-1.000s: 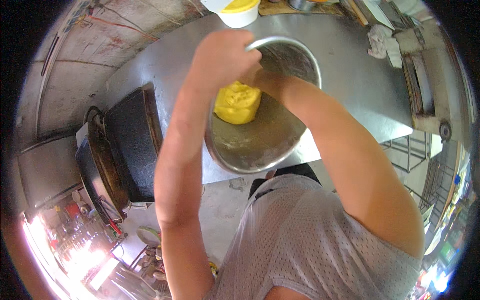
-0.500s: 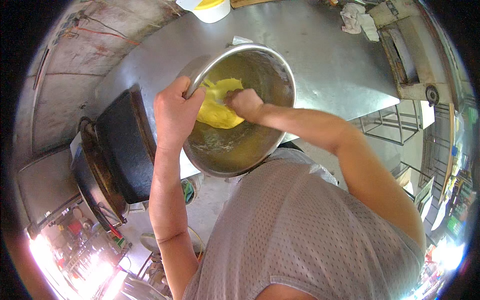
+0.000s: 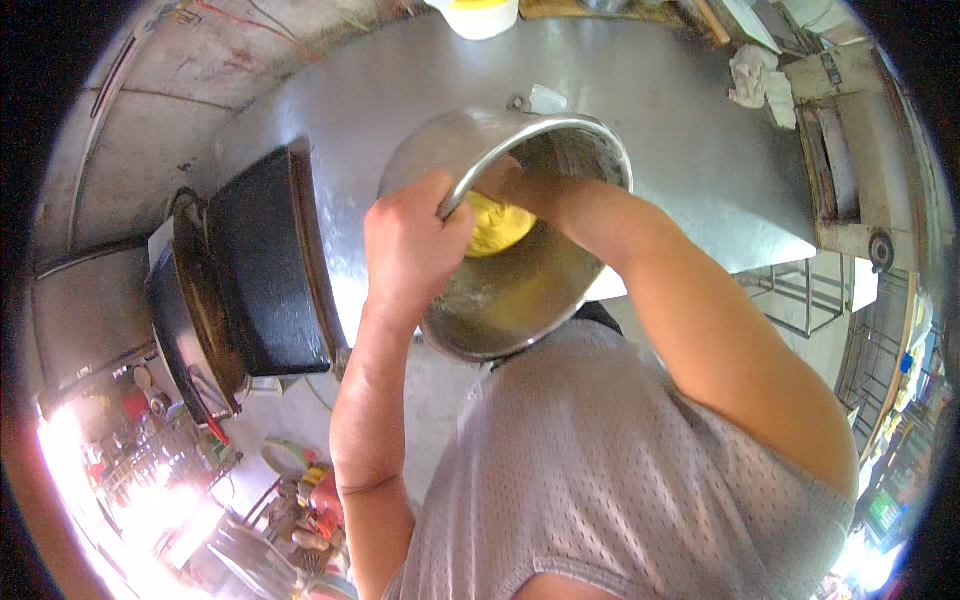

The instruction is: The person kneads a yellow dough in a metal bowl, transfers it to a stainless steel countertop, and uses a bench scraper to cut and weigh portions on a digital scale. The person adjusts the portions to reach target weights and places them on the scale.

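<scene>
Steel-topped table (image 3: 700, 130) in a bare concrete workspace; a black box-shaped appliance (image 3: 265, 265) stands at its left edge, a yellow-lidded tub (image 3: 478, 14) sits at the far edge and a crumpled cloth (image 3: 752, 78) lies near the far right corner. The metal bowl (image 3: 500, 300) is at the near edge, tilted steeply toward the person, its near rim overhanging the table. Left hand (image 3: 412, 248) has its grip clamped over the bowl's left rim, thumb outside. Right hand (image 3: 520, 190) is down inside on the yellow dough (image 3: 497, 226), which sits high against the bowl's far-left wall; fingers mostly hidden, so I cannot tell that grip. Judgement: dough looks soft, tacky and deformable (scoop under it, don't pinch). Bowl is rigid, likely light, smooth-walled and slippery if greasy; the rolled rim is the hold point.
</scene>
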